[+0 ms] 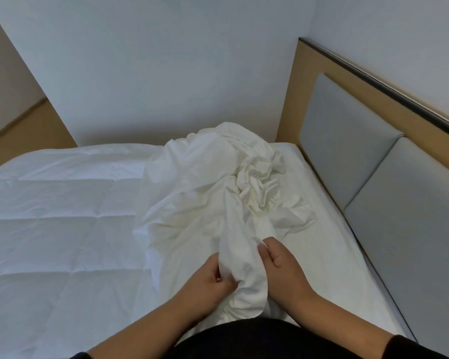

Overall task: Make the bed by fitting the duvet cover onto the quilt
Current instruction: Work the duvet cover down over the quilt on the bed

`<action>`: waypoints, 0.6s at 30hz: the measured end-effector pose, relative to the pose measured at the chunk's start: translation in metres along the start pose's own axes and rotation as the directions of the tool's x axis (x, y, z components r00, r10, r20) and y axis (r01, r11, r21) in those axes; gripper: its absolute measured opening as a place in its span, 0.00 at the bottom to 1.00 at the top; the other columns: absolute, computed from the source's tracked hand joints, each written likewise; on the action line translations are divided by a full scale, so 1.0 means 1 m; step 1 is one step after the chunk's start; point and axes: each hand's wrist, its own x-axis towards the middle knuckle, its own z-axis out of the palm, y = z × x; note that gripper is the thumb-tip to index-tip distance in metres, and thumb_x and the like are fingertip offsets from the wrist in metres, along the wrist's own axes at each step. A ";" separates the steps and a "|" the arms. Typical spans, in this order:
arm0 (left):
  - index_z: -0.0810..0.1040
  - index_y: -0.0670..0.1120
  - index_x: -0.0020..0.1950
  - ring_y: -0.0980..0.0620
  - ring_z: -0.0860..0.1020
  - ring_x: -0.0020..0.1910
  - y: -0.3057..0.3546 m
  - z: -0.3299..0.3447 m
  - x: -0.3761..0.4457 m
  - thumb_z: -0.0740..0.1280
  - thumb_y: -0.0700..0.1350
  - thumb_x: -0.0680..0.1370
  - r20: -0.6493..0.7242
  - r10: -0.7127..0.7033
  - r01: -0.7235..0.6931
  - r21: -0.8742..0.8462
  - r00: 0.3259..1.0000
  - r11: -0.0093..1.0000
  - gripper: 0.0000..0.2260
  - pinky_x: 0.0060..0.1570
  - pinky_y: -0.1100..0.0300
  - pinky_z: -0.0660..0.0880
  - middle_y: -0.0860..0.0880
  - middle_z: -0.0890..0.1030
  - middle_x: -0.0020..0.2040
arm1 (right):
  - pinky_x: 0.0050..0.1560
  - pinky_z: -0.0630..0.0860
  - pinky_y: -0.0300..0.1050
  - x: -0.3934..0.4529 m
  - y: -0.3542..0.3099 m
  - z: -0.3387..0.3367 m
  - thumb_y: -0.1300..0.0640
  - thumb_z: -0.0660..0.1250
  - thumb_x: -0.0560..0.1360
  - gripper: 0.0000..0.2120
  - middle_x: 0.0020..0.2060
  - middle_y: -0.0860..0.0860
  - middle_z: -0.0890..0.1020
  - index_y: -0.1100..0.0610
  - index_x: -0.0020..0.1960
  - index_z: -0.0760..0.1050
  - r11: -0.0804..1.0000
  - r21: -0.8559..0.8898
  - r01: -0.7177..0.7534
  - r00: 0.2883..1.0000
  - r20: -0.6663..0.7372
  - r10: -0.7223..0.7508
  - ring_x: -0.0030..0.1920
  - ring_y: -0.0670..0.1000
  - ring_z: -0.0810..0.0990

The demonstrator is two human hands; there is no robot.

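A white stitched quilt [57, 218] lies spread flat over the left and middle of the bed. The cream-white duvet cover [218, 182] is bunched in a crumpled heap on the right half, toward the headboard. A gathered strand of the cover runs down from the heap to my hands at the near edge. My left hand [205, 283] pinches this strand from the left. My right hand [280, 268] grips it from the right, fingers curled into the fabric. Both hands hold the same bunch, close together.
A padded grey headboard [368, 182] in a tan wooden frame runs along the right side. A pale wall [166, 73] stands right behind the far edge of the bed. A strip of wooden floor [24, 136] shows at the far left.
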 end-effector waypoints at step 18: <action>0.80 0.58 0.57 0.58 0.83 0.52 0.051 0.007 0.048 0.62 0.51 0.84 0.087 -0.016 0.018 -0.013 0.996 1.000 0.08 0.55 0.56 0.80 0.58 0.84 0.53 | 0.55 0.75 0.51 -0.035 0.059 -0.058 0.28 0.68 0.69 0.41 0.52 0.54 0.82 0.63 0.63 0.77 0.667 0.439 -0.602 0.798 0.296 0.525 0.50 0.56 0.80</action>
